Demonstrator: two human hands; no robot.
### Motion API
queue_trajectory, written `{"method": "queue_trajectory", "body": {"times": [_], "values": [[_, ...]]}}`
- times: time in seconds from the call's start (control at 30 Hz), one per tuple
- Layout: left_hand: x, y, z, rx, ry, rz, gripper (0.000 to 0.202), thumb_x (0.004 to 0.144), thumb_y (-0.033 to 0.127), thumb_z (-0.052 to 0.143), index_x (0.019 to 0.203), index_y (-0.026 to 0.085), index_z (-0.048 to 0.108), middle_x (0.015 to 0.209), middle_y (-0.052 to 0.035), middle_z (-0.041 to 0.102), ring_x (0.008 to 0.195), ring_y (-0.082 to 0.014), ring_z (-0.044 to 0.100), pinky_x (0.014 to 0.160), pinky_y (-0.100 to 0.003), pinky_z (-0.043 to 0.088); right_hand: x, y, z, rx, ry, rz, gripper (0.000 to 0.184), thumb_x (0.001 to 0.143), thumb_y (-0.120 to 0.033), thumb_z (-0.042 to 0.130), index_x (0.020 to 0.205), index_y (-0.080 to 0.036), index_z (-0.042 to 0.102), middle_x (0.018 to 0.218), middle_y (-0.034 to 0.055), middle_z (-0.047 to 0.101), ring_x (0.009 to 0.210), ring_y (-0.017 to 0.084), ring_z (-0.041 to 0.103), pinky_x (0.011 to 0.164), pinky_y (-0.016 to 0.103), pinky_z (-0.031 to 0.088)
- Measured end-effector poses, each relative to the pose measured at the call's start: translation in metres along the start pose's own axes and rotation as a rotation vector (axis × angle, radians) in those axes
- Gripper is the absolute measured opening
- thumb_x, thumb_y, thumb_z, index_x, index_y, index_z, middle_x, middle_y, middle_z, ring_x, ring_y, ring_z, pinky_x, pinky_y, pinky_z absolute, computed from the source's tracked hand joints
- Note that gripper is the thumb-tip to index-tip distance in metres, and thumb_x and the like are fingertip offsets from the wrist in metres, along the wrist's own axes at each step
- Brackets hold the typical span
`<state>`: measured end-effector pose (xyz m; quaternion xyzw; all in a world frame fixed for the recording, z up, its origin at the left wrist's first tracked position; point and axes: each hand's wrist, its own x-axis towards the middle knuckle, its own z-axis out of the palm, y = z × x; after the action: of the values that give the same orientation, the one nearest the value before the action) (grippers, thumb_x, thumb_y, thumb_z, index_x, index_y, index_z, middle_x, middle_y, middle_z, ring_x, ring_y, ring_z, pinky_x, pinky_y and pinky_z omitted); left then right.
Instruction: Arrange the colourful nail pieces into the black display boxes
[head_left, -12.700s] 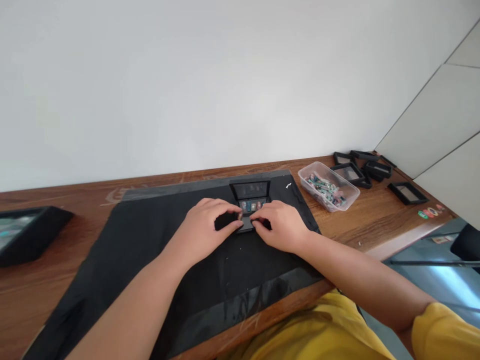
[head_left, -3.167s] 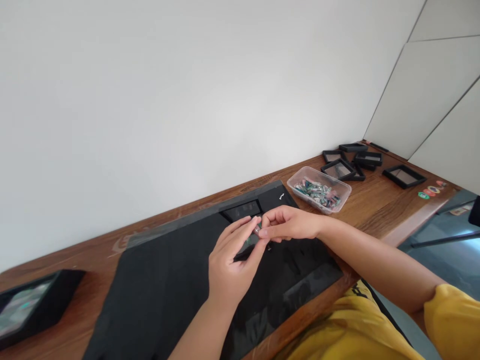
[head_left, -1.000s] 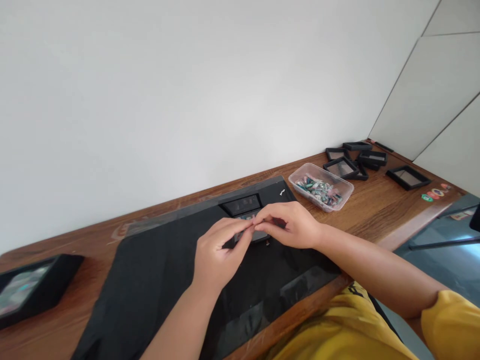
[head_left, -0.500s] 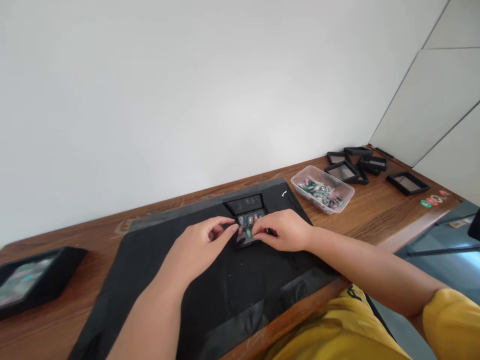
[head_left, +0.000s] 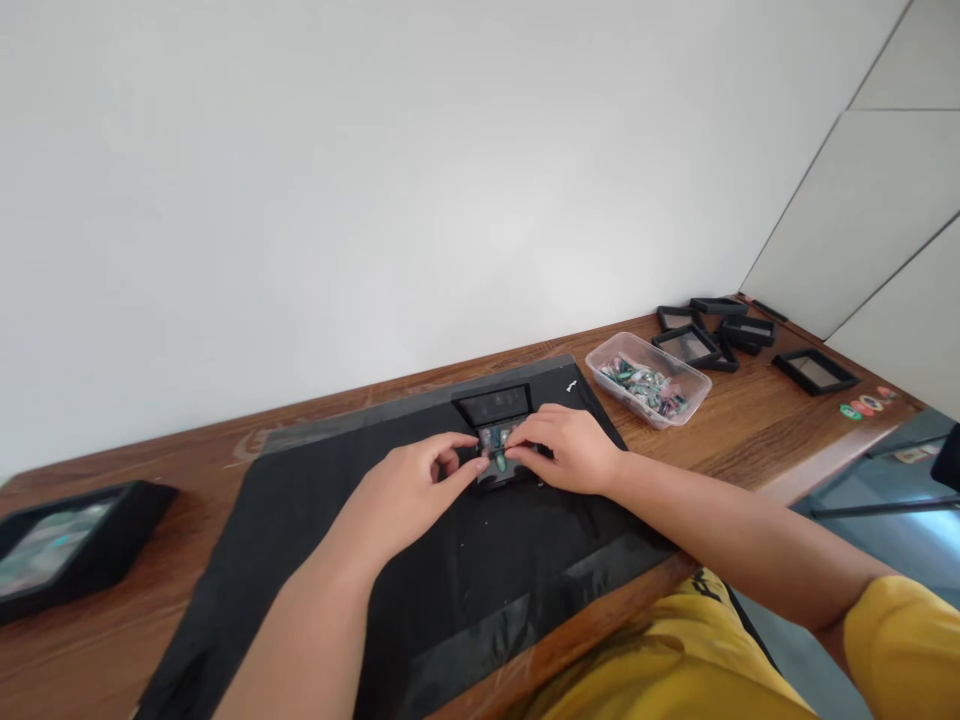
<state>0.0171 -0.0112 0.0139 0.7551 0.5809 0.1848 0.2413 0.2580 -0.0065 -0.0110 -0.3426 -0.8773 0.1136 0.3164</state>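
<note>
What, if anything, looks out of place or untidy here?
Only minor untidiness: a small white fleck, perhaps a scrap, sits near the far right corner of the black mat, and black frames right of the plastic tub are heaped at odd angles. The open case, partly hidden, shows no visible damage.

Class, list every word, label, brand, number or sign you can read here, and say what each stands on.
Dark lettering on the yellow clothing: perhaps "F" first, the rest unreadable.
Small coloured discs at the right: any markings too small to read.
No other text can be made out.
</note>
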Motion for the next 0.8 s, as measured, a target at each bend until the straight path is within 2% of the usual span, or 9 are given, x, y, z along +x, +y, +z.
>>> {"method": "queue_trajectory", "body": {"times": [0.13,0.43,0.6,0.8], "values": [[-0.0005,0.0009,0.0010,0.012,-0.020,-0.003,0.052,0.083,0.067,0.059,0.108,0.027,0.080,0.068,-0.0006,0.069,0.056,-0.0202,0.060,0.053,-0.029,0.042,-0.0005,-0.0007,0.0017,-0.005,0.036,0.029,0.015,0.105,-0.029,0.061,0.098,-0.020,0.071,0.095,0.0061,0.081,0.087,0.019,0.070,0.082,0.031,0.048],[-0.0002,-0.0008,0.0020,0.035,-0.012,0.018,0.048,0.081,0.062,0.064,0.110,0.028,0.080,0.069,0.0007,0.068,0.053,-0.0184,0.058,0.051,-0.028,0.039,0.0004,-0.0007,0.0010,-0.035,0.013,0.027,0.014,0.101,-0.026,0.061,0.095,-0.022,0.073,0.090,0.0046,0.079,0.081,0.018,0.066,0.081,0.032,0.048],[-0.0006,-0.0015,0.0034,0.023,-0.012,0.028,0.048,0.082,0.062,0.063,0.111,0.028,0.080,0.069,0.0006,0.068,0.054,-0.0190,0.058,0.051,-0.029,0.040,0.0001,0.0001,0.0052,-0.025,0.052,0.019,0.016,0.103,-0.026,0.060,0.102,-0.022,0.075,0.100,0.0068,0.079,0.091,0.019,0.069,0.085,0.031,0.051],[-0.0004,-0.0003,0.0025,0.019,-0.030,0.024,0.049,0.082,0.063,0.063,0.113,0.028,0.080,0.071,0.0003,0.069,0.054,-0.0191,0.060,0.051,-0.029,0.041,-0.0011,0.0019,0.0101,-0.042,-0.002,0.026,0.015,0.102,-0.022,0.059,0.104,-0.021,0.074,0.104,0.0076,0.080,0.096,0.020,0.073,0.087,0.031,0.053]]}}
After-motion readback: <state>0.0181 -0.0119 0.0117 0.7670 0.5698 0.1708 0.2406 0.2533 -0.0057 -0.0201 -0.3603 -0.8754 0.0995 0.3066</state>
